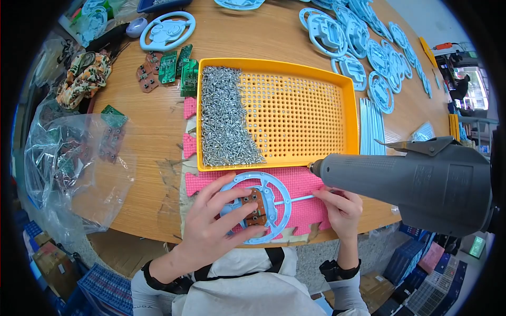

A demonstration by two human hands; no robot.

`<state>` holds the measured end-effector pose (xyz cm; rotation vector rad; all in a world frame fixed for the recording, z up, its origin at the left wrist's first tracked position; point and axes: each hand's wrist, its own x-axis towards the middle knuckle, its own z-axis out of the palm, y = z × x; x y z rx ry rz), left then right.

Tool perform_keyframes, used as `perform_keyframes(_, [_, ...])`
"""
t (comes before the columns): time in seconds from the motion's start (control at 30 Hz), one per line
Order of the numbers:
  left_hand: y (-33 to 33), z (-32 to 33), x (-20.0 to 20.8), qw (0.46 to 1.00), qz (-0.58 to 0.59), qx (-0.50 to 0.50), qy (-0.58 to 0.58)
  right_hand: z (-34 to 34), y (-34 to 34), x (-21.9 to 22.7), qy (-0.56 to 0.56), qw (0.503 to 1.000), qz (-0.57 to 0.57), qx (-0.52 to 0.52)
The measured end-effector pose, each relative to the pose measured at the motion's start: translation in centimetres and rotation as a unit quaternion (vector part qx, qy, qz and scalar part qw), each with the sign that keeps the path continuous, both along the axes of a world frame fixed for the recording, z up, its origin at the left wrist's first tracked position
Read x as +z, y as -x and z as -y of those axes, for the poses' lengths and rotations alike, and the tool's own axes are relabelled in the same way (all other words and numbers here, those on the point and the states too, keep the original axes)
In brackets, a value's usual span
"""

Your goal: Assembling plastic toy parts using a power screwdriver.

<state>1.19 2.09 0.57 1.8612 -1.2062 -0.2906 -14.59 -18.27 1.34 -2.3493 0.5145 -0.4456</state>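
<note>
A light-blue toy steering wheel shell [285, 218] lies on a pink foam mat [308, 216] in front of me, a brown circuit board [254, 207] set in its middle. My left hand [219, 221] grips the wheel's left side, its fingers spread over the rim and board. Between thumb and fingertips, my right hand [341, 209] pinches a thin light-blue stick [300, 198]. The stick's inner end reaches the wheel's right side and crosses the rim there; whether it is seated in anything I cannot tell. The left fingers hide part of the board.
Beyond the mat stands a yellow perforated tray [352, 121] with silver screws [224, 121] heaped at its left. A grey electric screwdriver [411, 184] juts in above my right hand. Blue sticks [372, 126], wheel shells [324, 34], green circuit boards [168, 67] and a plastic bag [79, 168] lie around.
</note>
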Motion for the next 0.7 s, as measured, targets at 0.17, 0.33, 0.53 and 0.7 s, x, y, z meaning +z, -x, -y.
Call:
perform_keyframes(0.17, [-0.09,-0.11,-0.18,1.000,-0.016,0.003,0.004,-0.26,-0.21,0.20,-0.033,0.999,-0.018,-0.032])
perform_keyframes(0.33, [-0.35,-0.09,-0.15,0.999,-0.038,0.004,0.003,-0.15,-0.28,0.20,-0.030,0.999,-0.019,-0.016])
perform_keyframes(0.53, [-0.40,-0.26,-0.30,1.000,-0.027,0.006,-0.001,-0.59,-0.34,-0.07,-0.060,0.997,-0.001,-0.050])
perform_keyframes(0.7, [0.23,0.17,-0.08,1.000,-0.001,0.007,-0.002,-0.51,0.06,-0.12,-0.061,0.996,0.006,-0.059])
